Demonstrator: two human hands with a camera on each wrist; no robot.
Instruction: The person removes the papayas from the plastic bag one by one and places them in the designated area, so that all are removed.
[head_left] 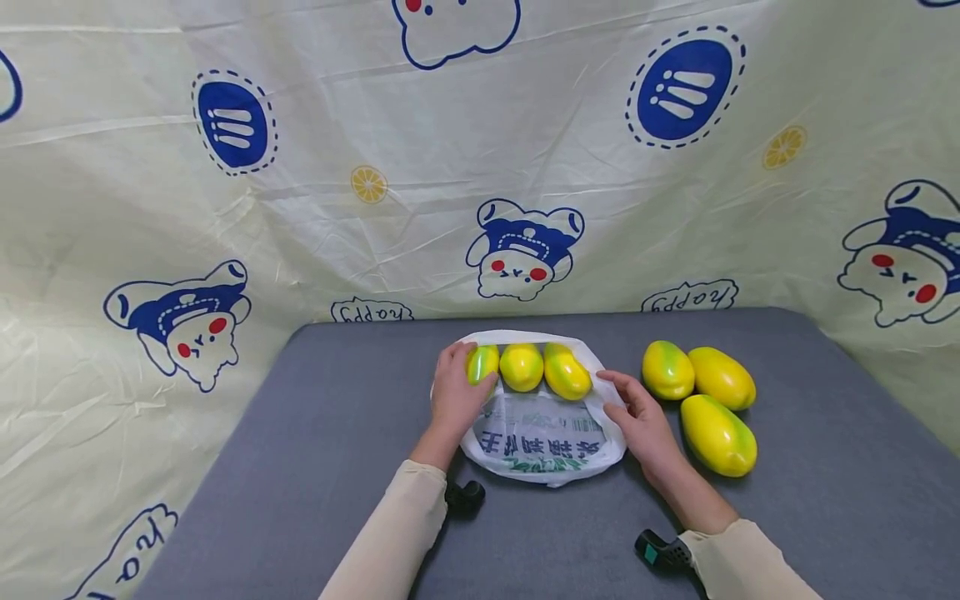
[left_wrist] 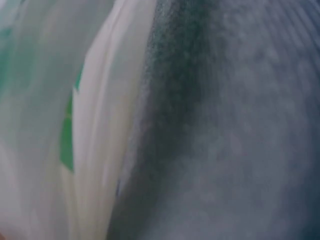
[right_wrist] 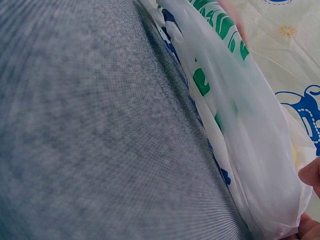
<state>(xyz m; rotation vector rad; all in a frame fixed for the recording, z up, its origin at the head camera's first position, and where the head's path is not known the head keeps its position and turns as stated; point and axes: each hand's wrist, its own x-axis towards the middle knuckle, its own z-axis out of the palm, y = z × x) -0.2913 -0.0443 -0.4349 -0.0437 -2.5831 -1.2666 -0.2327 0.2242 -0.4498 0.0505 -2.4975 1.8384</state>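
Bagging seems underway: three fruits [head_left: 522, 367] lie at twelve o'clock in the bag [head_left: 540, 417], apparently pinched by the right grip [head_left: 642, 421]; closure of the left grip [head_left: 456, 393] cannot be told. Loose fruits [head_left: 716, 437] should likely be added.

We see a dark grey table [head_left: 360, 417] and, behind it and along its sides, a creased pale sheet [head_left: 322, 92]. On the sheet we find red-cheeked cartoon animals [head_left: 522, 246], orange slices [head_left: 368, 184], dash-ringed blue ovals [head_left: 235, 125] and "happy" lettering [head_left: 372, 311].
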